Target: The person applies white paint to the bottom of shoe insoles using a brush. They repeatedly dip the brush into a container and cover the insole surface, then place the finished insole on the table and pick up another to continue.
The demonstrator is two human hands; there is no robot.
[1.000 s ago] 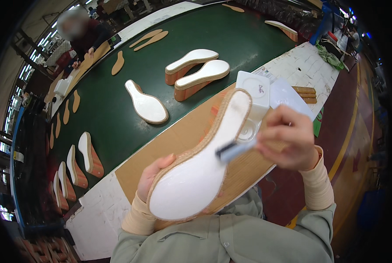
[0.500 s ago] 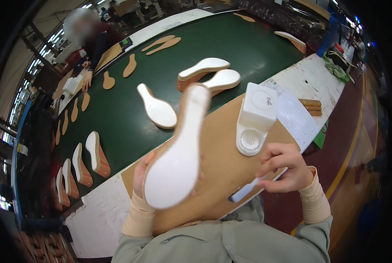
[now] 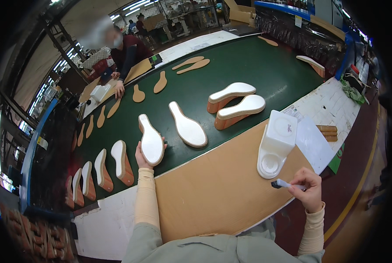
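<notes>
My left hand [image 3: 142,158] reaches out over the green belt, closed around a wedge shoe sole [image 3: 152,141] with a white top face. Right beside it on the belt lies another white-topped sole [image 3: 189,127]. In my right hand [image 3: 309,187] I pinch the pale handle of a small brush [image 3: 283,183], its dark bristles pointing left. The bristles are just below the round cup of a white glue dispenser [image 3: 279,133], apart from it. Under the dispenser lies a brown cardboard sheet [image 3: 213,188].
Two wedge soles [image 3: 240,111] lie together behind the cardboard, and a row of several wedge soles [image 3: 122,164] lines the belt's near left. Flat tan insoles [image 3: 160,82] are spread farther off. Across the green belt [image 3: 191,87] a co-worker [image 3: 132,52] reaches to an insole.
My left hand has carried the sole away from my body, down to the belt beside the others. My right hand with the brush has moved toward the dispenser cup. The view has shifted.
</notes>
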